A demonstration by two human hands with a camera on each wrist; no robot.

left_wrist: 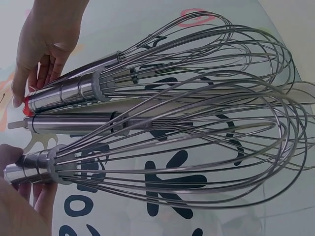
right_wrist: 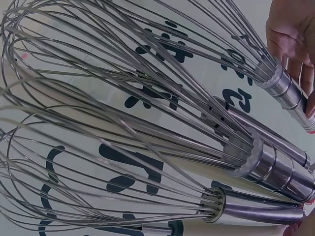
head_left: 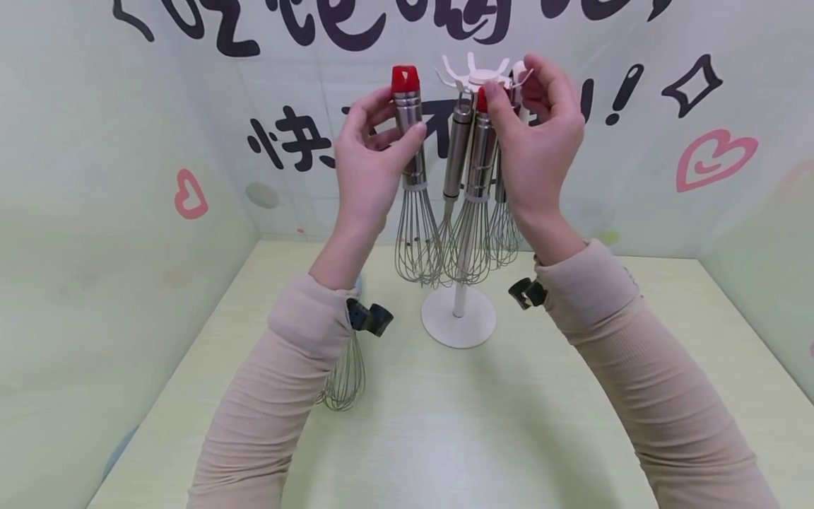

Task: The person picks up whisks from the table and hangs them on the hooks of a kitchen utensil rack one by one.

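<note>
My left hand (head_left: 375, 155) holds a steel whisk (head_left: 409, 106) with a red end cap by its handle, wires pointing down, left of a white hanging rack (head_left: 483, 76). My right hand (head_left: 540, 134) is at the rack's right side, its thumb on the red cap of a second whisk (head_left: 481, 152) and its other fingers curled near a hook. That whisk hangs close to the rack's pole. A slimmer steel-handled whisk (head_left: 456, 148) hangs between the two. Another whisk (right_wrist: 261, 206) hangs at the rack's right, partly hidden by my right hand in the head view.
The rack's round white base (head_left: 458, 329) stands on the pale wooden table (head_left: 483, 424). Another whisk (head_left: 345, 375) lies at the left, partly under my left sleeve. Behind is a pale wall (head_left: 636, 177) with dark lettering and hearts; side panels flank the table.
</note>
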